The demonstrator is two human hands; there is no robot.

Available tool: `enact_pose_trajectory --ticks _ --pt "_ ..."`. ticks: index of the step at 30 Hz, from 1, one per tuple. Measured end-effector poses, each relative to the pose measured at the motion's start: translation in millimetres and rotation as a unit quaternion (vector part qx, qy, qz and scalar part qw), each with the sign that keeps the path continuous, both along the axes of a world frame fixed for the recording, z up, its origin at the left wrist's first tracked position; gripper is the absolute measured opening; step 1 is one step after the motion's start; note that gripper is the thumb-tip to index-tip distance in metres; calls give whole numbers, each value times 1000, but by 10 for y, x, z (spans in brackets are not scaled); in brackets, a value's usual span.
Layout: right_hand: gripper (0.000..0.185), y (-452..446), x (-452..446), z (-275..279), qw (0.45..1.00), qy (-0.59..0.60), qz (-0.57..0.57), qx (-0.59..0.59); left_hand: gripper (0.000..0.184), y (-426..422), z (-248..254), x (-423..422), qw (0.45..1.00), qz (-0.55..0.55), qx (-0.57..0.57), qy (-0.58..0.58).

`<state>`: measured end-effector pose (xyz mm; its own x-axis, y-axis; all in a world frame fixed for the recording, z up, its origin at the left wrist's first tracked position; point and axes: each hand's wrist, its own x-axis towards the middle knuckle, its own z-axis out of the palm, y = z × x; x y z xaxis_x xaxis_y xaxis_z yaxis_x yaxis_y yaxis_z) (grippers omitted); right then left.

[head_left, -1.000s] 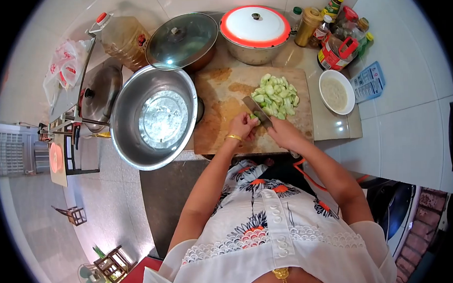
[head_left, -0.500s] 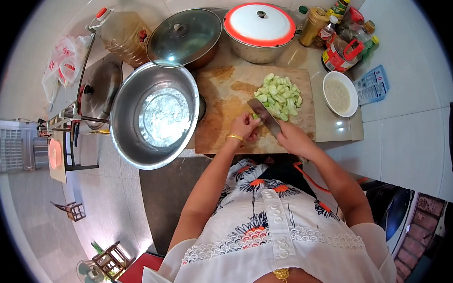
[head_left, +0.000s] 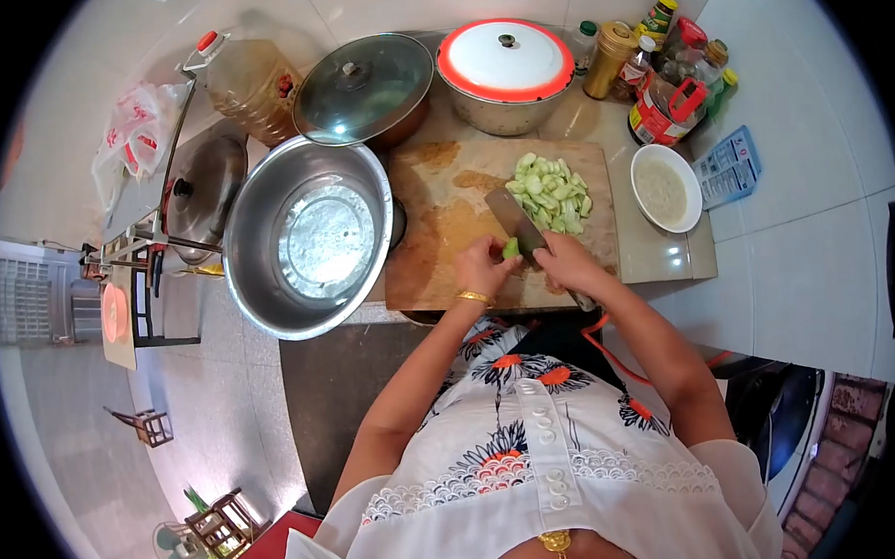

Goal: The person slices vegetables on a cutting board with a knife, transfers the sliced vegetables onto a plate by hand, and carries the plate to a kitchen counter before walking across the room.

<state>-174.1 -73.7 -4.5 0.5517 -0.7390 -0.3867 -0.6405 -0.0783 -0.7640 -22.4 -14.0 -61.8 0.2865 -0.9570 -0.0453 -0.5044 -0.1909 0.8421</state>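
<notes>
My right hand (head_left: pixel 567 262) grips a cleaver (head_left: pixel 516 221), its broad blade slanting up and left over the wooden cutting board (head_left: pixel 435 206). Just left of the blade, my left hand (head_left: pixel 487 265) pinches a small green piece of vegetable (head_left: pixel 511 249) between its fingertips. The blade stands close beside that piece; whether they touch I cannot tell. A heap of pale green vegetable slices (head_left: pixel 551 194) lies on the board beyond the cleaver.
A large steel basin (head_left: pixel 237 238) stands left of the board. Behind are a glass-lidded pan (head_left: pixel 362 90) and a white enamel pot with a red rim (head_left: pixel 504 61). A white bowl (head_left: pixel 666 188) and several seasoning bottles (head_left: pixel 668 104) stand at the right.
The green piece now shows more between my left fingertips, slightly apart from the blade. My right hand and the cleaver have shifted slightly left. The whole view has moved a little.
</notes>
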Motion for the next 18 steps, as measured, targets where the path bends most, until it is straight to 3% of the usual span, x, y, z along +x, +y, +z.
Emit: enact_pose_trajectory --ticks 3,5,7,9,11,13,18 --pt "22 24 -79 12 994 -24 -44 96 33 -35 189 59 999 38 6 -1" --pt "22 34 -112 22 999 -11 -29 37 32 -76 292 137 998 60 8 -6" --pt "23 48 -114 90 999 4 -26 47 38 -110 324 181 989 -14 82 -126" --pt "24 59 -100 107 998 19 -25 55 36 -143 128 172 991 -32 86 -100" --pt "26 69 -98 80 997 71 10 -22 34 -156 19 153 992 -50 91 -71" --pt "27 89 -99 86 997 74 4 -13 27 -125 24 138 949 -26 126 287" --pt "26 169 -95 168 995 76 23 -56 22 -77 18 87 925 22 145 350"
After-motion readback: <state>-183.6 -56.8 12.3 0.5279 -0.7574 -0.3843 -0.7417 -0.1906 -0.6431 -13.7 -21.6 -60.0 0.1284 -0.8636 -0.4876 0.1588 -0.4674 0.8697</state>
